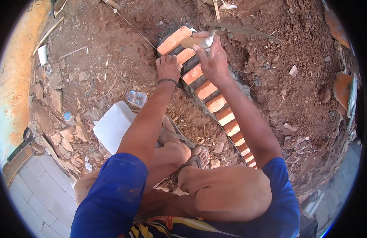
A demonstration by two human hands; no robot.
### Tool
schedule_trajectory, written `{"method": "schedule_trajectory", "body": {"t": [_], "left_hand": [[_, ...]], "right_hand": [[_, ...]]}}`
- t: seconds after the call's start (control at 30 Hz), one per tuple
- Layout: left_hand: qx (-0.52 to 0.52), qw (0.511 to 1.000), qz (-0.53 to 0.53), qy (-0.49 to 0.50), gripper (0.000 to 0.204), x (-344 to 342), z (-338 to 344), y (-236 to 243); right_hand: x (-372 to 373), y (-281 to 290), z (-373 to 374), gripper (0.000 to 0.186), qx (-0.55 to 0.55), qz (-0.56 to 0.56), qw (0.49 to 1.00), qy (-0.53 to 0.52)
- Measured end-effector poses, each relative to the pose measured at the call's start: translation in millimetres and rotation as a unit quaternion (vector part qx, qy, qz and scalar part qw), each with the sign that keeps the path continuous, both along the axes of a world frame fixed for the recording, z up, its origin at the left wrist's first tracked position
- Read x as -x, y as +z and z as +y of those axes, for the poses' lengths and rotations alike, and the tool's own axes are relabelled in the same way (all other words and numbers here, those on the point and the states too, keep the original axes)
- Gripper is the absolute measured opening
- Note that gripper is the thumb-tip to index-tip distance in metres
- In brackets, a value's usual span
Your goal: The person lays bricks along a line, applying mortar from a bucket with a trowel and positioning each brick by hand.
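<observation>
A curving-looking row of orange bricks [205, 89], spaced with dark grey mortar, runs diagonally through the soil beside a taut string. My right hand [213, 59] grips a trowel above the row's upper end, its wooden handle [191, 43] pointing left over the bricks and its long metal blade [251, 31] to the right. My left hand [168, 66] rests palm-down at the left edge of the row below the top brick [174, 39], fingers slightly bent and apart; whether the fingertips press on brick or string is unclear.
Near my knees lie a white block [114, 125] and a clear plastic container [136, 98]. Broken rubble [68, 135] and a small bottle [68, 118] are at left, beside a weathered wall [11, 87]. Loose dirt [286, 87] and tile pieces [342, 89] lie right; grey paving [40, 190] is lower left.
</observation>
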State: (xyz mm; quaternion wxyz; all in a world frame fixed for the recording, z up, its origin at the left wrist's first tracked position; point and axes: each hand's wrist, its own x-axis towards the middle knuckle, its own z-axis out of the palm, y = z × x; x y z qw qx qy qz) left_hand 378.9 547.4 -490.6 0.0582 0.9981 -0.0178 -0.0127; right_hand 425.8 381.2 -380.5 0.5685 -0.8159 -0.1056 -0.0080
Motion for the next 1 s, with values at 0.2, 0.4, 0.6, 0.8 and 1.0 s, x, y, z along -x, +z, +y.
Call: {"method": "schedule_trajectory", "body": {"t": [0.2, 0.4, 0.6, 0.8, 1.0], "left_hand": [[0.054, 0.998, -0.032, -0.010, 0.050, -0.4, -12.6, -14.6], [0.081, 0.996, -0.030, -0.007, 0.050, -2.8, -10.0, -7.0], [0.056, 0.998, -0.033, 0.000, 0.049, 0.9, 0.3, -12.0], [0.061, 0.998, 0.011, 0.006, 0.045, -9.6, -1.4, 0.6], [0.179, 0.978, -0.083, 0.069, 0.040, -45.8, 70.4, 20.9]], "right_hand": [[-16.0, -67.9, -9.4, 0.034, 0.101, 0.055, 0.992, 0.052], [-8.4, -42.2, 8.0, 0.026, 0.040, 0.063, 0.997, 0.015], [-1.5, -46.0, 17.9, 0.040, 0.069, 0.093, 0.993, 0.033], [-19.6, -57.2, 4.2, 0.039, 0.139, 0.104, 0.983, 0.064], [-28.2, -54.9, 12.6, 0.041, 0.102, 0.081, 0.990, 0.046]]}}
